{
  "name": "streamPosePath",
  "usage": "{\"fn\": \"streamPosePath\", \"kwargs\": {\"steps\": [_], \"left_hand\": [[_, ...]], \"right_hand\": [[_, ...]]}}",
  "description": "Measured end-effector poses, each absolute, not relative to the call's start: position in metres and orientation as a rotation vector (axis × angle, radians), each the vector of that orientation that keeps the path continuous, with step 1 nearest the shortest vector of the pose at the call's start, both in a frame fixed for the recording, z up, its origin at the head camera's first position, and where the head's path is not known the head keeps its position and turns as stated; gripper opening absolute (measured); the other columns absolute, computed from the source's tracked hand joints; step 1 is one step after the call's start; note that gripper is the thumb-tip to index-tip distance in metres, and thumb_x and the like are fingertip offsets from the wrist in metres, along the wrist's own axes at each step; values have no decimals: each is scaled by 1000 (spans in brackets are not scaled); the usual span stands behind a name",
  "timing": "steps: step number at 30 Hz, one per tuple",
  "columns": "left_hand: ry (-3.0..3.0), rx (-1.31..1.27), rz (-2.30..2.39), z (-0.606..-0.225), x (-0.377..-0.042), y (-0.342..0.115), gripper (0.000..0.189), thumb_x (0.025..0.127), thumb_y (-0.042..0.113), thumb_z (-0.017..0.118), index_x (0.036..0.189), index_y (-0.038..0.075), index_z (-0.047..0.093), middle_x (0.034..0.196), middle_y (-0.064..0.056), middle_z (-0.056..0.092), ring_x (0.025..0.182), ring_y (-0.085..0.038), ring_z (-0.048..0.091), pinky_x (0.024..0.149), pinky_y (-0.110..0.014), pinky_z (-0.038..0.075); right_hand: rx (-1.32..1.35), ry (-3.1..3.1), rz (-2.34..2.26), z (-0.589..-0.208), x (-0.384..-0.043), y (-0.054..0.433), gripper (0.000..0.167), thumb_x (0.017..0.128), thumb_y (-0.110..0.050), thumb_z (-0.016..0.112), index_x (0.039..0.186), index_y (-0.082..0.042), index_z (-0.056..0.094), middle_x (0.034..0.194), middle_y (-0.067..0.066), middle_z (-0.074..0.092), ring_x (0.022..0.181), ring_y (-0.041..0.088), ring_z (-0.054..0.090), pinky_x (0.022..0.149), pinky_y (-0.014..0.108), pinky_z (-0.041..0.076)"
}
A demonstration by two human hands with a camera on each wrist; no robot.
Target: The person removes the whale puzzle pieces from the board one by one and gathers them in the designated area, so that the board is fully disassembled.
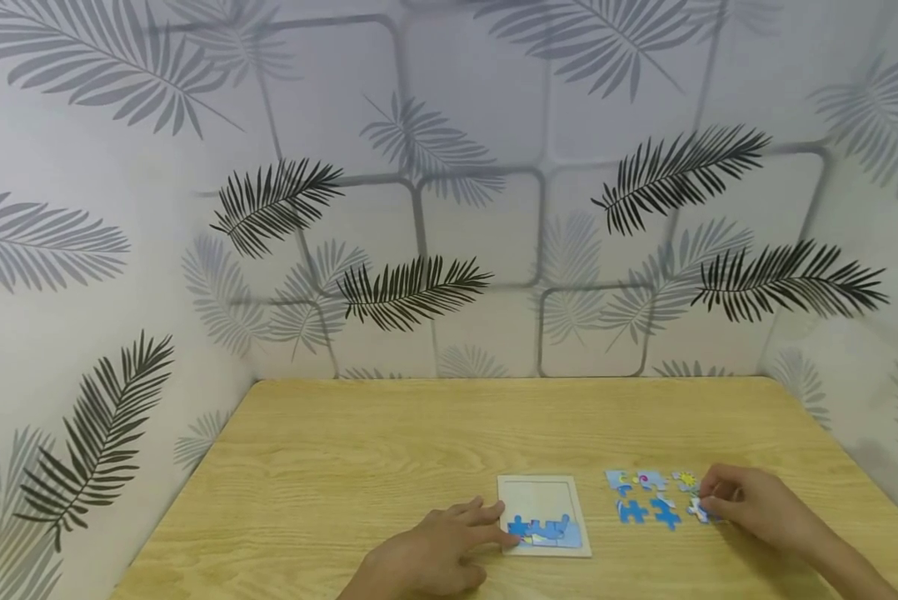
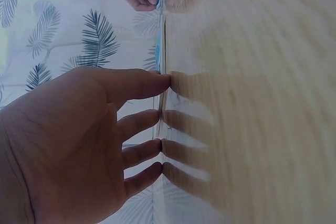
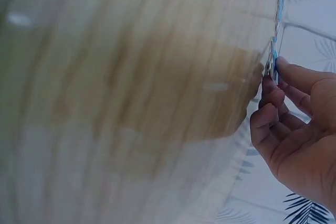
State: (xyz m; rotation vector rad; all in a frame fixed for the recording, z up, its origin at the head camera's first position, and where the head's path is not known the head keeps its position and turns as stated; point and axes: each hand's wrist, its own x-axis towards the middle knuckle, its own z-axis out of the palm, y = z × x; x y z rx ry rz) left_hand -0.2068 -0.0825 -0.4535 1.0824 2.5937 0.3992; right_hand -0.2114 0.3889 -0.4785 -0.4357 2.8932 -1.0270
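Leaf-patterned wall [image 1: 449, 108] backs the wooden counter [image 1: 344, 450]; at three o'clock from the puzzle tray [image 1: 536, 498], my right grip [image 1: 756, 504] pinches a piece [image 1: 696, 510] beside loose ones [image 1: 667, 513]; I judge a dragging fingertip could scatter those. My left grip [image 1: 434, 546] lies spread, palm down, fingertips at the tray's nine o'clock edge.

Puzzle pieces [image 1: 666, 514] beside right hand [image 1: 756, 504]: blues, one yellow sun [image 1: 686, 480]. Frame [image 1: 554, 552] by left hand [image 1: 437, 550]: cream. Tabletop [image 1: 344, 450] beneath: yellowish woodgrain.
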Motion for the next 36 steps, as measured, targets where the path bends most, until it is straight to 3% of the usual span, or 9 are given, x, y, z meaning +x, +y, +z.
{"fn": "streamPosePath", "kwargs": {"steps": [8, 12, 18, 26, 36], "left_hand": [[2613, 1109, 373, -455, -205, -84, 57, 96, 28, 68, 149, 44, 54, 167, 9, 35, 154, -26, 33, 114, -60, 40], [2610, 1120, 360, -455, -205, -84, 57, 96, 27, 67, 149, 43, 54, 167, 9, 36, 154, -27, 33, 114, -61, 40], [2615, 1125, 344, -458, -205, -84, 55, 97, 27, 67, 148, 42, 55, 167, 8, 36, 154, -27, 34, 113, -62, 41], [2602, 1107, 371, -461, -205, -83, 56, 97, 27, 68, 148, 45, 53, 167, 10, 34, 155, -26, 32, 113, -63, 40], [2606, 1087, 351, -463, -206, -83, 57, 98, 28, 67, 149, 47, 50, 168, 10, 32, 155, -28, 31, 115, -63, 38]], "right_hand": [[-318, 3007, -824, -475, -213, 379, 18, 89, -22, 81, 87, -18, 63, 79, -8, 63, 69, 3, 53, 63, 24, 45], [-308, 3054, -849, -477, -211, 368, 19, 90, -19, 81, 85, -18, 62, 78, -9, 62, 66, 2, 50, 58, 24, 43], [-448, 2991, -1084, -473, -215, 333, 10, 95, -17, 76, 98, -13, 67, 80, -4, 64, 60, 2, 49, 51, 23, 43], [-664, 2658, -1390, -473, -225, 282, 22, 99, -14, 70, 115, 0, 66, 92, 9, 63, 55, 2, 49, 43, 21, 45], [-711, 2343, -1493, -470, -230, 220, 24, 100, -8, 67, 122, 0, 64, 110, 17, 63, 62, 10, 56, 52, 23, 50]]}}
